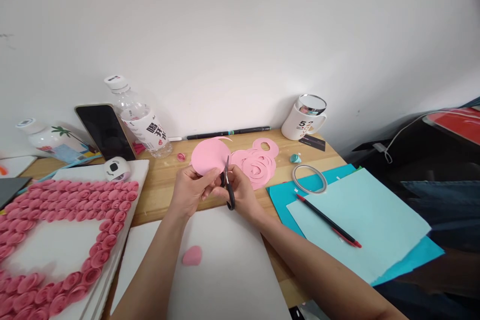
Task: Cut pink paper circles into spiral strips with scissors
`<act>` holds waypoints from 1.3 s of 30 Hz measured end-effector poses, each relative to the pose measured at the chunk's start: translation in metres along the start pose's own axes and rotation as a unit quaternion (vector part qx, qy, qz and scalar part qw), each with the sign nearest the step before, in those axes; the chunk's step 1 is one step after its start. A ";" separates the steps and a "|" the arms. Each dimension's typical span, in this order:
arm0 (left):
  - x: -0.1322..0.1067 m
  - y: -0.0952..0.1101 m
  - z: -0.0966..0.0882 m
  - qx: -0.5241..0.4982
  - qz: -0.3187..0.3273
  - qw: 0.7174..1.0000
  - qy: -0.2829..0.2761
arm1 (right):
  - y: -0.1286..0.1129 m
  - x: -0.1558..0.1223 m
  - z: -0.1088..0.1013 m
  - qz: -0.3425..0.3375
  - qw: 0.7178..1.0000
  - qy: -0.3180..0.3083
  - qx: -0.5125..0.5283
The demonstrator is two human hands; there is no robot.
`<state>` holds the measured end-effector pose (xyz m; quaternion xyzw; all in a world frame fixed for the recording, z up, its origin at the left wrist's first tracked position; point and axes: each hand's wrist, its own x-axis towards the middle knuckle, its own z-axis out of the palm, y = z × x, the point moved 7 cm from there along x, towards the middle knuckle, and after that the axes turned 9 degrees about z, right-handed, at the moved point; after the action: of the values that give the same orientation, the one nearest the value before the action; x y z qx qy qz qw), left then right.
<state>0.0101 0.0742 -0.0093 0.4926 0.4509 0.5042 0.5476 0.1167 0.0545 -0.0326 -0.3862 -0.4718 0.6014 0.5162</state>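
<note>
White wall rises behind a wooden bench [165, 180] crowded with paper craft. At the middle of the frame the left hand [193, 187] pinches the lower edge of a pink paper disc [210, 156] between thumb and fingers, holding it upright just above the bench. The right hand [242, 194] is closed through the black handles of a pair of scissors [228, 185], blades pointing up and meeting the disc at its lower right edge (whether the blades are parted is too small to tell).

Just right of the disc lies a pile of pink spiral cuttings [258, 164]. Below the hands a white sheet [232, 270] covers the bench, with a small pink roll [192, 256] resting on it, lower left of centre. To the right sit a ring of tape [309, 178], light blue paper [363, 220] and a red and black pencil [328, 220] lying on it. Along the wall stand a white mug [305, 119], a black pen [228, 133], a clear bottle [138, 120] and a dark phone [105, 132] propped up. At lower left a white board [56, 245] carries rows of pink paper roses [75, 197].
</note>
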 end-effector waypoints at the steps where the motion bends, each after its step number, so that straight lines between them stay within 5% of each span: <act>1: 0.000 0.000 0.000 0.000 0.002 1.000 -0.002 | 0.000 0.000 0.000 0.001 1.000 -0.002 0.001; 39: 0.001 0.003 -0.002 -0.016 0.015 1.000 -0.007 | 0.000 -0.002 0.001 0.009 1.000 0.007 -0.022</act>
<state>0.0075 0.0755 -0.0064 0.4938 0.4316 0.5161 0.5509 0.1165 0.0530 -0.0320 -0.4061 -0.4779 0.5928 0.5054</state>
